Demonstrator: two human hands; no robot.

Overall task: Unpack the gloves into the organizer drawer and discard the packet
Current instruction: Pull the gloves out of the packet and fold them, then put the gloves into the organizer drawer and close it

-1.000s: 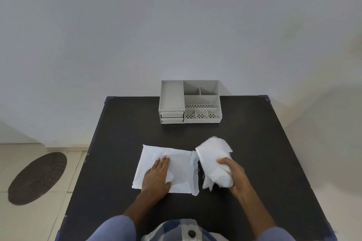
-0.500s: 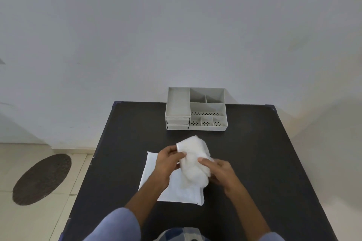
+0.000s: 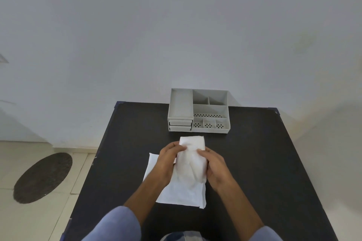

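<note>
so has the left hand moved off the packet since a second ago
Yes. The left hand was pressing flat on the packet; now it has lifted toward the organizer, gripping the gloves.

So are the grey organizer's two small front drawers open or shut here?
Shut. Both drawer fronts sit flush with the grey plastic organizer, stacked under its long left tray, neither pulled out.

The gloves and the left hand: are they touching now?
Touching. The head view shows the left hand with its fingers wrapped on the left side of the gloves; the right hand grips the other side.
</note>
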